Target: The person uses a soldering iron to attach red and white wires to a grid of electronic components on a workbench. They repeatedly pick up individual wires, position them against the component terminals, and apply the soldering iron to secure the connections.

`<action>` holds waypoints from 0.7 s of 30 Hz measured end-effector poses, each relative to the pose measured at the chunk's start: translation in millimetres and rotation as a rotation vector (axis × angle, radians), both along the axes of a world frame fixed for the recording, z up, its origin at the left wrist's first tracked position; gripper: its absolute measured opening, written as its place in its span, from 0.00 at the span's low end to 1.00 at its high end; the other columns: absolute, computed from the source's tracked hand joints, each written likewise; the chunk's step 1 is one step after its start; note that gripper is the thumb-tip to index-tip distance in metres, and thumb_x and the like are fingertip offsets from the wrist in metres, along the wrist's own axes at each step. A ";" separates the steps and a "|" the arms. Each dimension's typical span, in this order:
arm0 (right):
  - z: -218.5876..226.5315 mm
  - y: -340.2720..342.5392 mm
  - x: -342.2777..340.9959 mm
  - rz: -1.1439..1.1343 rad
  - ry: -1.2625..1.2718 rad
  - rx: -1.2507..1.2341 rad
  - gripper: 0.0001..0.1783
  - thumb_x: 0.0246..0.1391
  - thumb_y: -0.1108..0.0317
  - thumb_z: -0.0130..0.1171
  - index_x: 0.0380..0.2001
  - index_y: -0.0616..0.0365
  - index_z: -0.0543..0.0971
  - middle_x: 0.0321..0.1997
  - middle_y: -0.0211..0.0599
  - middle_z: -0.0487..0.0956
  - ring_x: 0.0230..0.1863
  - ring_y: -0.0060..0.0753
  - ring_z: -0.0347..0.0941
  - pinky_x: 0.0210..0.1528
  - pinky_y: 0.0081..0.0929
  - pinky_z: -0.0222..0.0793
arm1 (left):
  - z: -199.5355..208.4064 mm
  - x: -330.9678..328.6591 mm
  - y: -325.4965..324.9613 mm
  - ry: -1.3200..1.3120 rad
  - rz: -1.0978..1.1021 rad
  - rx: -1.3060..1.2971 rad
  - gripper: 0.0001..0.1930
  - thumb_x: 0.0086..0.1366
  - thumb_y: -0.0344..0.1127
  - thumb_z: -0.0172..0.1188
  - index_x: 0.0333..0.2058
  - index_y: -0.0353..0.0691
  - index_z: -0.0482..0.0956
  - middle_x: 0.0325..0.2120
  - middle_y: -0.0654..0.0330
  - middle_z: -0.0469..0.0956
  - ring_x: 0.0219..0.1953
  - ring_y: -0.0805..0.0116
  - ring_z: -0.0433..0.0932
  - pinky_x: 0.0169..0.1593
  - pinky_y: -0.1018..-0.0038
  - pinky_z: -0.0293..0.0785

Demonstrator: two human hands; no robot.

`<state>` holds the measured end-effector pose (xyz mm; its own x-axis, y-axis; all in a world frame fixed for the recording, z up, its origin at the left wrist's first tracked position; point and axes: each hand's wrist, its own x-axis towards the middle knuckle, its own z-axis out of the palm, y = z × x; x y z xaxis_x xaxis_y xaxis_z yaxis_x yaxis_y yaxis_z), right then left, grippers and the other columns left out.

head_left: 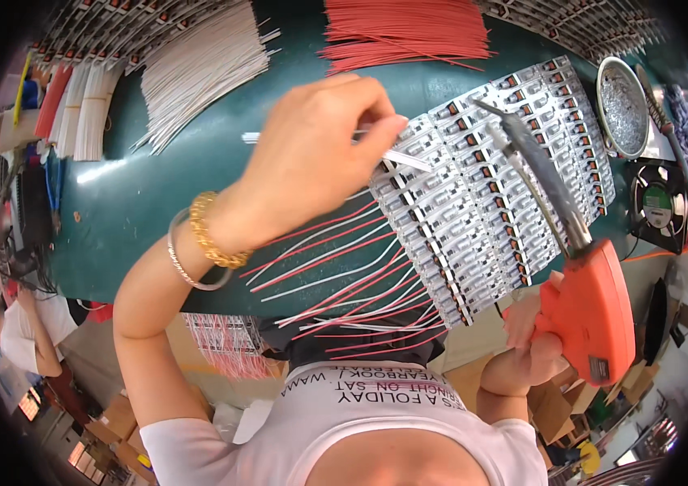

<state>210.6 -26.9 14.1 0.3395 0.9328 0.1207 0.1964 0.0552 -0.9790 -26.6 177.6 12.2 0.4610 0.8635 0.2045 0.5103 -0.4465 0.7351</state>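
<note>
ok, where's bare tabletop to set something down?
Biggest patch: green tabletop between the white wire pile and left forearm. Smaller gap: between that pile and the red wire pile. Crowded: right side, with circuit board panel, orange soldering gun, metal bowl and cooling fan.

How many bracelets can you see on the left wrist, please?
2: a gold bracelet nearest the left hand, and a thin silver bangle just behind it.

A black fan (pixel 658 204) at right; brown boxes (pixel 550 411) (seemingly cardboard) below.
</note>
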 end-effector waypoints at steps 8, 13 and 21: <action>-11.2 3.6 0.7 -0.164 -0.048 -0.092 0.45 0.58 0.40 0.61 0.52 0.79 0.66 0.13 0.25 0.66 0.11 0.18 0.59 0.15 0.18 0.55 | -18.3 15.0 7.9 -0.004 0.006 -0.066 0.07 0.60 0.32 0.66 0.29 0.33 0.80 0.23 0.58 0.79 0.22 0.70 0.72 0.27 0.74 0.66; -5.2 10.4 -4.0 -0.136 -0.033 -0.101 0.40 0.57 0.42 0.63 0.46 0.77 0.68 0.13 0.26 0.67 0.11 0.18 0.60 0.15 0.17 0.55 | -18.4 15.6 7.4 0.007 0.018 -0.048 0.07 0.59 0.31 0.66 0.27 0.33 0.79 0.22 0.58 0.79 0.22 0.69 0.73 0.27 0.73 0.67; -0.9 10.4 -1.4 -0.055 0.078 -0.079 0.41 0.56 0.44 0.65 0.48 0.78 0.68 0.13 0.25 0.67 0.11 0.17 0.60 0.16 0.17 0.55 | -19.3 15.9 7.4 0.015 0.017 -0.023 0.07 0.59 0.30 0.66 0.27 0.33 0.79 0.22 0.57 0.78 0.23 0.68 0.74 0.27 0.72 0.67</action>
<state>209.3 -16.4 13.2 0.3960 0.9181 0.0188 0.1203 -0.0316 -0.9922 -10.8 185.0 -7.1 0.4492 0.8756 0.1776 0.5290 -0.4209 0.7369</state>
